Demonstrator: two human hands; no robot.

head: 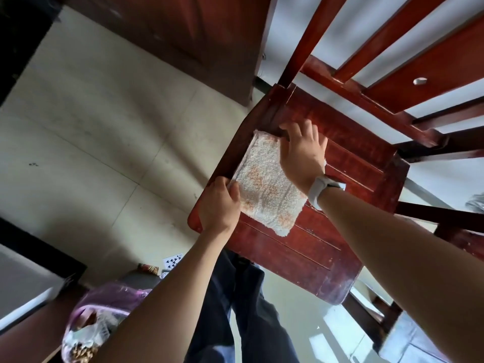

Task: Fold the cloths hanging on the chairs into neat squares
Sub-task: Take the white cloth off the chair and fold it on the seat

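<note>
Standing low in the frame, dark blue trouser legs point(243, 305), cut off by the bottom edge. Sitting beside them at the lower left, a purple plastic bag point(104, 310) with contents too blurred to name. Lying farther back on the floor point(91, 132), a playing card point(172, 260) showing spades, next to a small patterned item too small to identify.

Reaching up from both lower corners, two bare forearms, the right one wearing a white wristband point(318, 189).

Gripping the near left edge of the chair seat point(314, 247), the left hand point(220, 203), fingers curling over the corner of the folded cloth point(267, 187) and pinching it against the seat rim; fingertips hidden under the edge. Pressing down flat on the far part of the cloth, the right hand point(303, 150), fingers straight and spread, covering the far right corner of the fabric.

Lying on the left half of the red wooden seat, the cloth itself, white terry with faded orange marks, folded into a rough rectangle, near corner hanging slightly uneven toward the seat's middle.

Rising beyond the seat, the slatted chair back point(392, 48), cut off by the top and right edges. Blurring into darkness at the upper left, a brown wooden panel point(183, 30).
</note>
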